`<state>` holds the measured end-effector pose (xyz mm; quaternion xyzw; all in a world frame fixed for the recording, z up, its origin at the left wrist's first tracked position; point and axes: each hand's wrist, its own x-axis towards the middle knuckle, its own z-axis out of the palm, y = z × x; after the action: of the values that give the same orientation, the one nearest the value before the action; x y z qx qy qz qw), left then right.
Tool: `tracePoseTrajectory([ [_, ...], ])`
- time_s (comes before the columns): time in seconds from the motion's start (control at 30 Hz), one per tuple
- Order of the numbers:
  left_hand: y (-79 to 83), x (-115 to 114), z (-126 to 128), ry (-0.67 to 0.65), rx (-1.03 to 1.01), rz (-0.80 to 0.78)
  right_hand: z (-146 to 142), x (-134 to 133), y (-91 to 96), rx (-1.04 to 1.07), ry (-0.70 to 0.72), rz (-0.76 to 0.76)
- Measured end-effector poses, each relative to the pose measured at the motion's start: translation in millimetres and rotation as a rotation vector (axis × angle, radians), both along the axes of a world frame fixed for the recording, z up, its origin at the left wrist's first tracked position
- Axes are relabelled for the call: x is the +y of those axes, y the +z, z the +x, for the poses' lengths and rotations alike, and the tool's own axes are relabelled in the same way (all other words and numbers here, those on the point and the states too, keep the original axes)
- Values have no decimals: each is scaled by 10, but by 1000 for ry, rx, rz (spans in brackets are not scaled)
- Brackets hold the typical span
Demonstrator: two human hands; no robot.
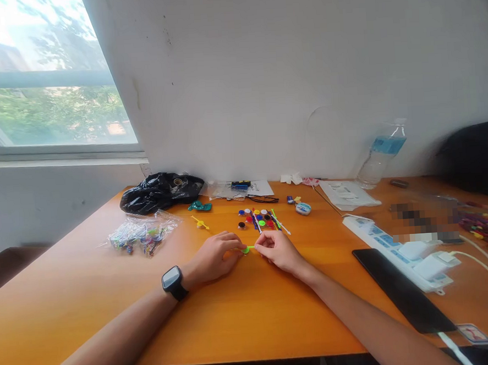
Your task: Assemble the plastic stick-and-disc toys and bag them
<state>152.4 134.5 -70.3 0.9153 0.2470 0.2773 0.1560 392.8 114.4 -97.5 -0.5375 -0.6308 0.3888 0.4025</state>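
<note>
Low over the middle of the table, my left hand is closed with its fingertips at a small green round piece. A thin green stick runs from that piece to my right hand, whose thumb and forefinger pinch its other end. Just beyond my hands lie several coloured round pieces and several thin sticks, in white, green and other colours. A yellow round piece with a yellow stick through it lies farther left. My fingers partly hide the green piece.
A clear bag of small coloured parts and a black plastic bag lie left. Toward the right are a small round container, a power strip, a black phone with a cable, and a water bottle by the wall.
</note>
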Motion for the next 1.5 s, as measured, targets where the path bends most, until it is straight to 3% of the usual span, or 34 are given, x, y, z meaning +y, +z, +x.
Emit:
tracePoseTrajectory([
  [0.43, -129, 2, 88, 40, 26, 21, 13, 15, -31, -42, 8, 9],
  [0.67, -110, -35, 101, 43, 40, 31, 4, 13, -19, -34, 2, 0],
  [0.87, -78, -19, 43, 14, -95, -176, 6, -38, 85, -68, -71, 70],
  [1.23, 52, -39, -5, 263, -308, -147, 121, -34, 268, 51, -249, 89],
  [1.5, 38, -74, 1, 147, -213, -134, 106, -21, 194, -4, -199, 136],
])
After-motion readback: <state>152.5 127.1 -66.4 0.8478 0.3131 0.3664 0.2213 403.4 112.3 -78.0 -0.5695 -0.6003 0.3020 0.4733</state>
